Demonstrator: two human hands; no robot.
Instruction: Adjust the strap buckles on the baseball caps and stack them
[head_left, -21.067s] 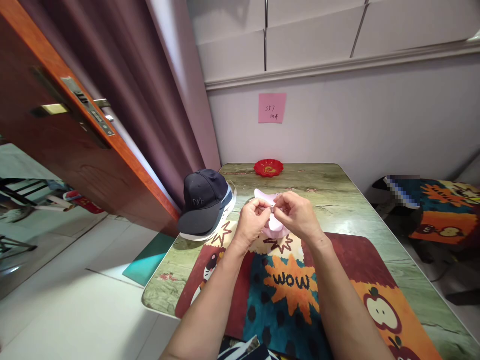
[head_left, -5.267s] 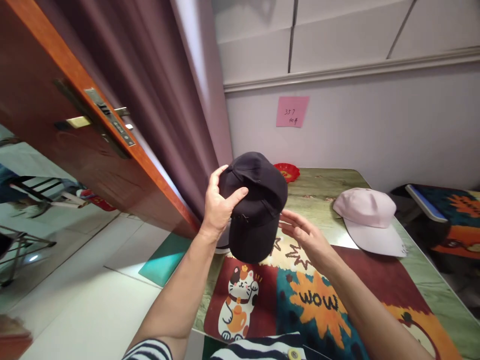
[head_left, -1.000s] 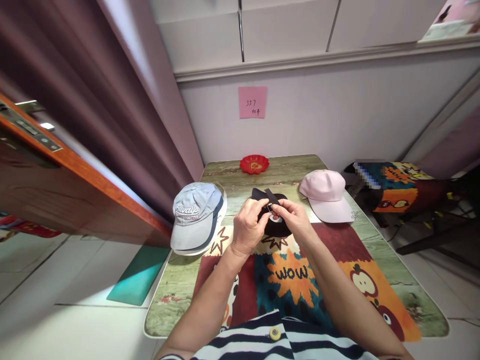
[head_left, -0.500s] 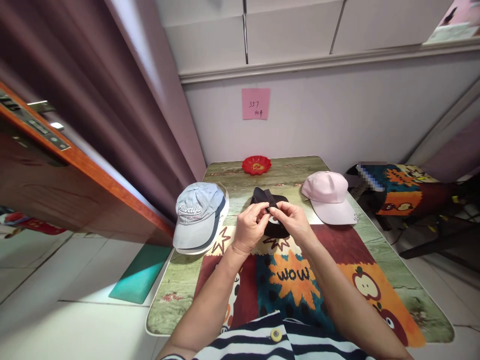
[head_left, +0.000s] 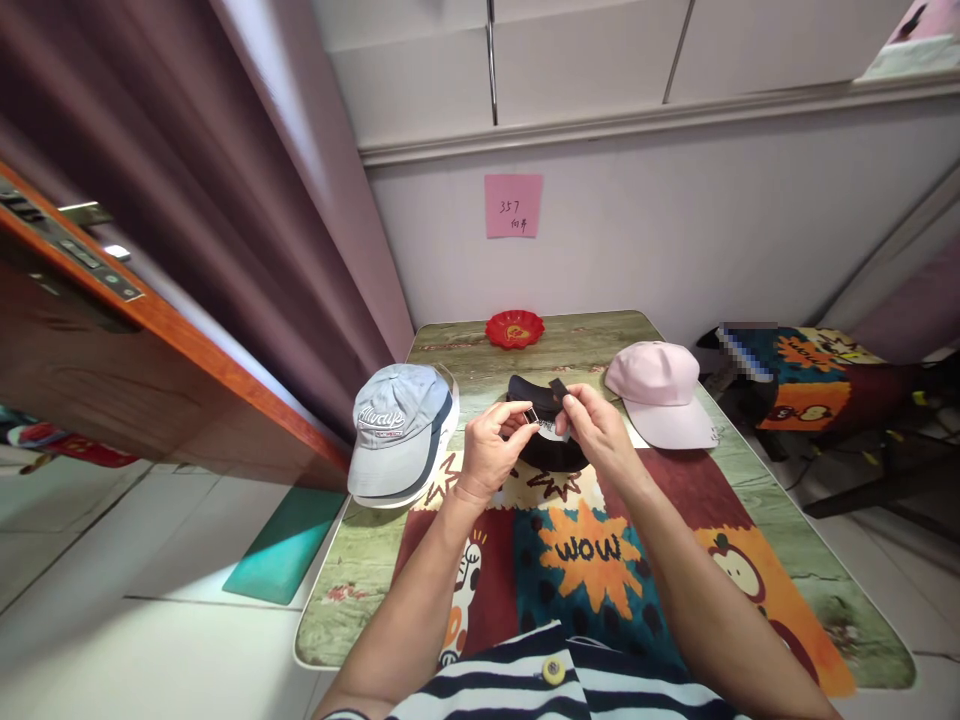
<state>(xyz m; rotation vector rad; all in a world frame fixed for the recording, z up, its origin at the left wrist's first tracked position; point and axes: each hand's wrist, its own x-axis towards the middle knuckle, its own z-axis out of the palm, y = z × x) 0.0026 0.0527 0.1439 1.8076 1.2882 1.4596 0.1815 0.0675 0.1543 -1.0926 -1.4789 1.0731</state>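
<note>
Fingers: left hand, thumb and forefinger pinched on one small metal buckle; right hand, closed on one dark strap end, just right of the buckle and apart from it, its length slanting away and leftward; right hand nearer. Black cap, one, beneath and between both hands, towards the mat's far edge. Pink cap, one, right. Cap stack, one, left, three layers visible. Red dish, one, at the back.
</note>
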